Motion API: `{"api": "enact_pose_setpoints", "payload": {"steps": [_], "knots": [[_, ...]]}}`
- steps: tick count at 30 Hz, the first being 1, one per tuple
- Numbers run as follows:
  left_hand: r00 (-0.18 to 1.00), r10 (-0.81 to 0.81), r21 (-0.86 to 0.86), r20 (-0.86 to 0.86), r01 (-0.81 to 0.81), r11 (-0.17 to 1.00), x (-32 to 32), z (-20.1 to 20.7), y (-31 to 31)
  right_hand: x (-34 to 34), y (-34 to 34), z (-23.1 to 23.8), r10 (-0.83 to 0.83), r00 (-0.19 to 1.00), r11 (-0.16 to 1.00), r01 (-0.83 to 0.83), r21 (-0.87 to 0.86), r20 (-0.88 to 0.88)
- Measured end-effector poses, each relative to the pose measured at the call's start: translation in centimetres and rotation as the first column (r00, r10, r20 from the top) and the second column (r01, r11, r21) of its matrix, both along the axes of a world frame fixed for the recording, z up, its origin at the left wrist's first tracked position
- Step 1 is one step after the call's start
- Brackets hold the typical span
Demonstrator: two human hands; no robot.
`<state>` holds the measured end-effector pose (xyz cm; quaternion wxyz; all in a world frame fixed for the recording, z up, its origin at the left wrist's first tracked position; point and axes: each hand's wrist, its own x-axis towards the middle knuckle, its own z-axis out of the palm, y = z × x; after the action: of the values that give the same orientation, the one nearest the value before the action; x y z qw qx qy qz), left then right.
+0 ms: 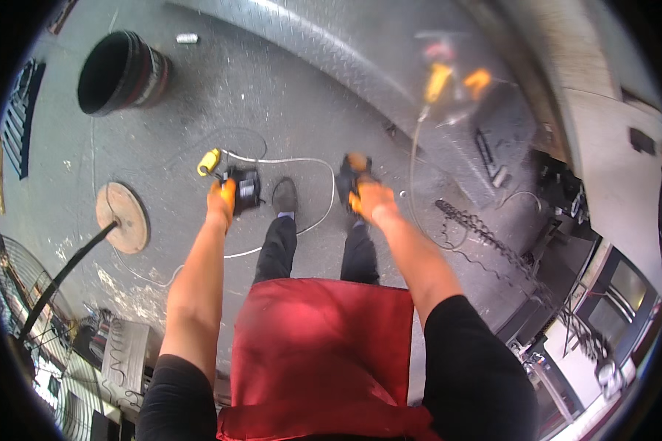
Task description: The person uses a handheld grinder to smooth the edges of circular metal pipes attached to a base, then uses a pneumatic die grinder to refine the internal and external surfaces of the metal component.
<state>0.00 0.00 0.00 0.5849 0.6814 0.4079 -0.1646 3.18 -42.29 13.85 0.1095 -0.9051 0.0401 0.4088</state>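
My left hand [223, 200] is closed on the side of a black boxy object [246, 191] with a pale label, held above the floor in front of my left foot. Just past its fingers is a yellow outlet block [209, 162], joined to a pale cord [287, 159] that loops across the floor around my shoes. My right hand [371, 198] grips a dark tool-like object [354, 174] with an orange-brown spot at its top. Motion blur hides its exact kind. Both hands' fingers look orange, and the two held things are apart.
A black bucket [107, 73] lies at the far left, near a small white can [187, 38]. A round base with a pole [129, 220] and a wire fan cage stand left. Far right, blurred yellow tools [438, 82] sit on a metal plate [390, 81]; a coiled hose [478, 224] runs nearer.
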Motion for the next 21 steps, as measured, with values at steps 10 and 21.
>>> {"api": "enact_pose_setpoints", "payload": {"steps": [10, 21], "knots": [[0.895, 0.438, -0.589, 0.09, -0.307, 0.748, 20.2, -17.5, -13.9, 8.7, -0.1, -28.8, 0.188, 0.934, 0.982, -0.187, -0.032, 0.304], [0.81, 0.549, -0.547, -0.207, -0.561, 0.621, 10.3, -26.9, -9.1, 2.5, -2.1, -24.9, 0.072, 0.903, 0.981, -0.141, 0.134, 0.424]]}}
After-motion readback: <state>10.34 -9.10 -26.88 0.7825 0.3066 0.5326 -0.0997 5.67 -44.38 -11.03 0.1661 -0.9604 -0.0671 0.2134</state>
